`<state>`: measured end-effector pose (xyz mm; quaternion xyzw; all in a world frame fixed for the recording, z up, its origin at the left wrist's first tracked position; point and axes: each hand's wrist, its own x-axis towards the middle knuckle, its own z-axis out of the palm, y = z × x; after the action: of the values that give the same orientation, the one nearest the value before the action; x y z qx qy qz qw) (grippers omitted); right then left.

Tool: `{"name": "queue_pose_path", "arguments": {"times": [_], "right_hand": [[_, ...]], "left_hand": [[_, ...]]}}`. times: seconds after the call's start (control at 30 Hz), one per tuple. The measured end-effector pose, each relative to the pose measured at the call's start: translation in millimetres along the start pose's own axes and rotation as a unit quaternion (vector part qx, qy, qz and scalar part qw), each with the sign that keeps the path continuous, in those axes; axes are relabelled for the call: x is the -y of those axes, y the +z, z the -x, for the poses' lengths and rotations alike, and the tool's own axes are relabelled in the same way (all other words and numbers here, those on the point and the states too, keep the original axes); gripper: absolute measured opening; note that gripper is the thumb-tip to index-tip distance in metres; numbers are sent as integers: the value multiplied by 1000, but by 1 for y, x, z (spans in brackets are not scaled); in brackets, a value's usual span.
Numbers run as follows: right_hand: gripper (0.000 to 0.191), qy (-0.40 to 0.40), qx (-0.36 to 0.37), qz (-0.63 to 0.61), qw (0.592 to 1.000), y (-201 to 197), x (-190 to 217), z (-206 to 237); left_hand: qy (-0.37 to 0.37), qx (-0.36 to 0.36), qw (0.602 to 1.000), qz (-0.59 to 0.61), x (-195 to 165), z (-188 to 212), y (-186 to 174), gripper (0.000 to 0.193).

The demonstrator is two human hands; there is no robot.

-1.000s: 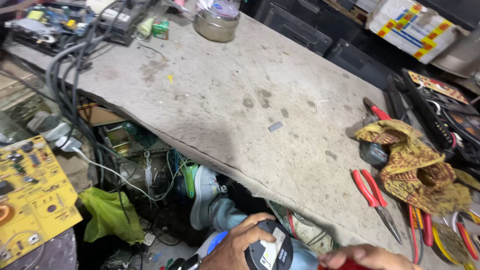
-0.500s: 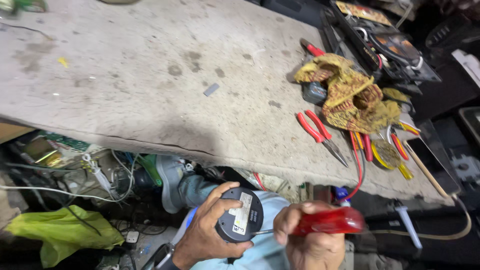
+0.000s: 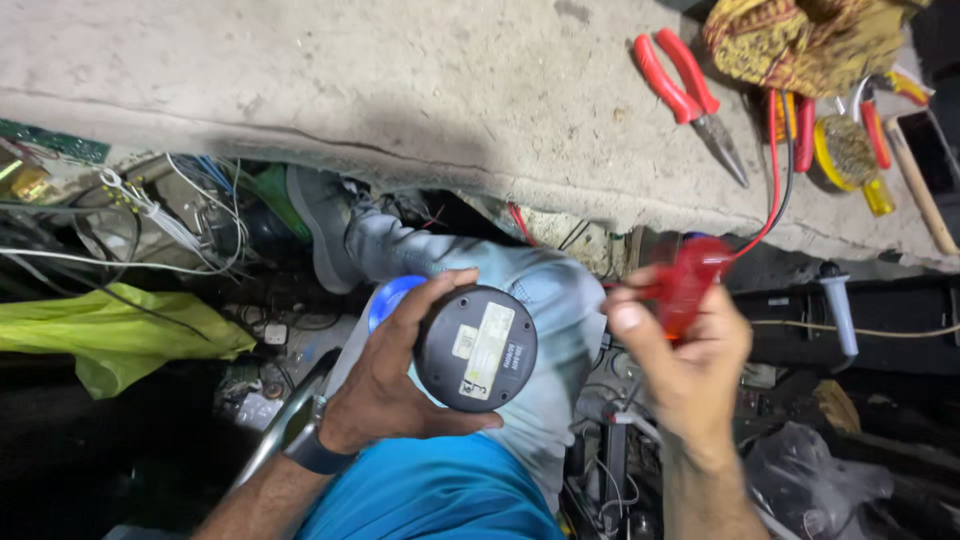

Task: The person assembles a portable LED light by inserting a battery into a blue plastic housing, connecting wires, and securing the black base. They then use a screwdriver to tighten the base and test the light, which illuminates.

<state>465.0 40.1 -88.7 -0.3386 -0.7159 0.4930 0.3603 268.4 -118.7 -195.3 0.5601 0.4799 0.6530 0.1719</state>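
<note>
My left hand point(image 3: 385, 385) grips a round dark grey device point(image 3: 475, 348), its flat base with a pale label turned up toward me and a blue part showing behind it. My right hand point(image 3: 680, 355) holds a red-handled tool point(image 3: 690, 280), blurred by motion, just right of the device and apart from it. Both hands hover over my lap, below the front edge of a worn grey workbench point(image 3: 400, 90).
Red-handled pliers point(image 3: 685, 90), a patterned cloth point(image 3: 800, 40), a spool of solder point(image 3: 845, 150) and red and black leads lie at the bench's right end. Tangled wires point(image 3: 150, 215) and a yellow-green bag point(image 3: 110, 330) sit under the bench at left.
The view has dropped and closed in on my lap. The device's base is turned more squarely toward me, and my right hand with the red tool has risen beside it.
</note>
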Motion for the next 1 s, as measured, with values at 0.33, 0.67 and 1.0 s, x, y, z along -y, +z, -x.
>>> {"name": "queue_pose_path", "arguments": {"times": [0.33,0.67,1.0], "right_hand": [[58,219,180,-209,936,29,-93,50],[74,208,143,-202,946,19,-100,62],[56,175,91,-147,969,23,-67,56]], "left_hand": [[-104,-19,989,-105,-43,7,-14,103],[-230,15,971,69,-58,9,-20,60],[-198,17,976,93,-45,20,-20,63]]}}
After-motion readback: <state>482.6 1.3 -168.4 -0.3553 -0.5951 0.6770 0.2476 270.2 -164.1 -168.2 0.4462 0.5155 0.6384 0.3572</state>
